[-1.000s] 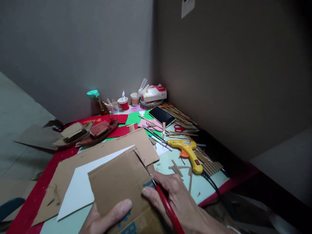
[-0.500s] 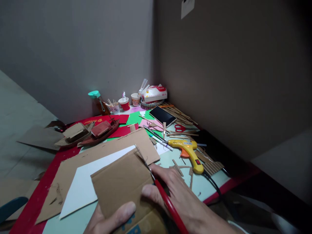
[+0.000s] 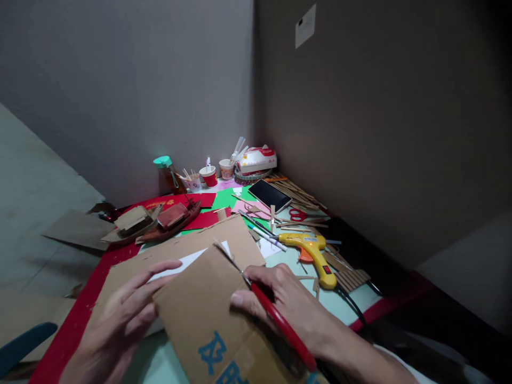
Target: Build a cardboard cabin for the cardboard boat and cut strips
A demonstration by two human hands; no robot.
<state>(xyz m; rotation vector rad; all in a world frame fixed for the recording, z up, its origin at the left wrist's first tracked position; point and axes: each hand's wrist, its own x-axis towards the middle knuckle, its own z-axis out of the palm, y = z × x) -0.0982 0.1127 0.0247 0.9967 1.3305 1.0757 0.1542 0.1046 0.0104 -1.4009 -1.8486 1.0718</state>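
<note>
My right hand [image 3: 276, 301] is closed on red-handled scissors [image 3: 276, 320], their narrow blades lying along the right edge of a brown cardboard piece [image 3: 212, 298] printed with blue characters. That hand's thumb rests on the cardboard near the blades. My left hand [image 3: 124, 314] is at the cardboard's left edge, fingers stretched out and apart; whether they touch the cardboard I cannot tell. Beneath lie a white sheet [image 3: 192, 261] and a larger cardboard sheet [image 3: 240, 234].
Right of my hands lies a yellow glue gun [image 3: 304, 242] with a black cord. Farther back are a phone [image 3: 270, 195], small red scissors [image 3: 298, 214] and cardboard strips [image 3: 300, 192]. Two model boats [image 3: 172, 221], paper cups [image 3: 208, 176] and a bottle [image 3: 170, 176] stand left and behind.
My left hand has let go of the cardboard's lower part and moved up and left, its fingers spreading. The scissor blades have come closer together.
</note>
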